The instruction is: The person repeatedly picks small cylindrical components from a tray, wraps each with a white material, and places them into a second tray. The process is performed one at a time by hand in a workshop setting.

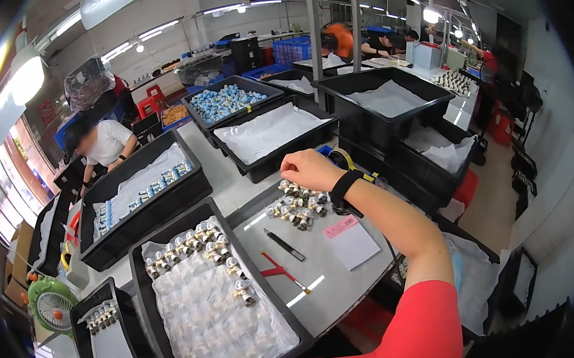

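My right hand (pixel 309 170), with a dark band on its wrist, is over the far edge of a pile of small white-and-gold figurines (pixel 296 206) on the grey table. Its fingers are curled together and point down. Whatever they may hold is hidden behind the hand. My left hand is out of view. In front of me, a black tray (pixel 257 285) lined with translucent wrapping carries a row of similar figurines (pixel 193 242) along its far side. One figurine (pixel 244 292) stands apart nearer its right wall.
Beside the pile lie a black pen-like tool (pixel 284 245), a red-handled tool (pixel 285 272) and a white notepad (pixel 353 245). Black bins (pixel 384 96) stack at the back right. Another tray (pixel 146 199) holds blue figurines. A person in white (pixel 108 141) sits at left, near a green fan (pixel 54 304).
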Tool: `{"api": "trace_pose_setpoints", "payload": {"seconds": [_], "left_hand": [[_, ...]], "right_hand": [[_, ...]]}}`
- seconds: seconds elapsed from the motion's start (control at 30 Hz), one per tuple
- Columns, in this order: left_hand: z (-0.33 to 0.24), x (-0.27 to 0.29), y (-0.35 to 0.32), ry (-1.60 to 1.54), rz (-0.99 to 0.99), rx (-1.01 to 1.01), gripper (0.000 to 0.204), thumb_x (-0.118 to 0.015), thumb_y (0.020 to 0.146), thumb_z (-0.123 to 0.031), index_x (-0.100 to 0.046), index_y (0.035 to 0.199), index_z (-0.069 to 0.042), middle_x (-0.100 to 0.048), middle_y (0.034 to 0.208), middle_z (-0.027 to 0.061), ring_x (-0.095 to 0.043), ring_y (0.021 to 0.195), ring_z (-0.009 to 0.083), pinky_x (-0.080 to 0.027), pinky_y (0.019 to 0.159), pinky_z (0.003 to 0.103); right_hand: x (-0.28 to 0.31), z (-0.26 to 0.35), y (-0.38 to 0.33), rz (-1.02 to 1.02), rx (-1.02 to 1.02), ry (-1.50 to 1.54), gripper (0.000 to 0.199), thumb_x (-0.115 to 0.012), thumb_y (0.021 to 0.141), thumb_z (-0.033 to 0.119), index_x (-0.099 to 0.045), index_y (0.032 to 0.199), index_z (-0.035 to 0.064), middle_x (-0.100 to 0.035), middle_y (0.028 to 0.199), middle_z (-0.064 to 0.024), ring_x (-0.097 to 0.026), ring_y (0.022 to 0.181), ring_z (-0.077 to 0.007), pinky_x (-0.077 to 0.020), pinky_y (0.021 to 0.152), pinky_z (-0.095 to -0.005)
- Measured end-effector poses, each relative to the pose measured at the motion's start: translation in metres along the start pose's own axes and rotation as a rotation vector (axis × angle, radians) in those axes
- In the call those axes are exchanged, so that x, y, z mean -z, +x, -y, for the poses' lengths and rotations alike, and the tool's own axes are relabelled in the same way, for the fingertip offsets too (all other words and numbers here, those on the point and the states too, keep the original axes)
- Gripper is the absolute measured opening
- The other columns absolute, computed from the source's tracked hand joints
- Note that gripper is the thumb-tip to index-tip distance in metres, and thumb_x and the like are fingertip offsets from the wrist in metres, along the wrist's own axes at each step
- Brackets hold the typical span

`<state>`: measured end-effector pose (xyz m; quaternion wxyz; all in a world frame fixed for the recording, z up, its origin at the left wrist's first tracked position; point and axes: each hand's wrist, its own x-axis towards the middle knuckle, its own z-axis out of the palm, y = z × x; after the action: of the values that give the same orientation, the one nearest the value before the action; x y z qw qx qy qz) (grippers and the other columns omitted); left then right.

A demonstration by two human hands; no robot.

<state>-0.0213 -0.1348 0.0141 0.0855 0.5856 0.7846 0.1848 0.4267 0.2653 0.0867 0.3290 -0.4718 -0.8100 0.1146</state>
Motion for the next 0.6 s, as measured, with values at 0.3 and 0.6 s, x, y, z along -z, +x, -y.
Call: {"api": "trace_pose_setpoints", "payload": {"seconds": [0.3,0.6], "left_hand": [[0.011,-0.006,-0.003,-0.013,-0.059,-0.123,0.055,-0.065,0.078,-0.014,-0.048,0.13,-0.011,-0.03,0.141,0.0246,-0.04,0.121,0.0431,-0.035,0.1,0.044],[-0.011,0.0,-0.007,-0.092,-0.081,-0.058,0.048,-0.063,0.08,-0.013,-0.051,0.126,-0.009,-0.035,0.139,0.0234,-0.037,0.126,0.0393,-0.033,0.102,0.041]], "right_hand": [[0.062,-0.033,-0.052,-0.133,-0.179,-0.275,0.02,-0.063,0.073,0.024,-0.067,0.085,0.0083,-0.066,0.085,-0.0115,-0.063,0.082,-0.0284,-0.0493,0.075,-0.0407],[0.199,-0.102,-0.204,-0.489,-0.732,-1.034,0.023,-0.063,0.066,0.013,-0.068,0.089,0.0158,-0.055,0.119,-0.0068,-0.046,0.113,-0.0303,-0.0403,0.089,-0.0458]]}}
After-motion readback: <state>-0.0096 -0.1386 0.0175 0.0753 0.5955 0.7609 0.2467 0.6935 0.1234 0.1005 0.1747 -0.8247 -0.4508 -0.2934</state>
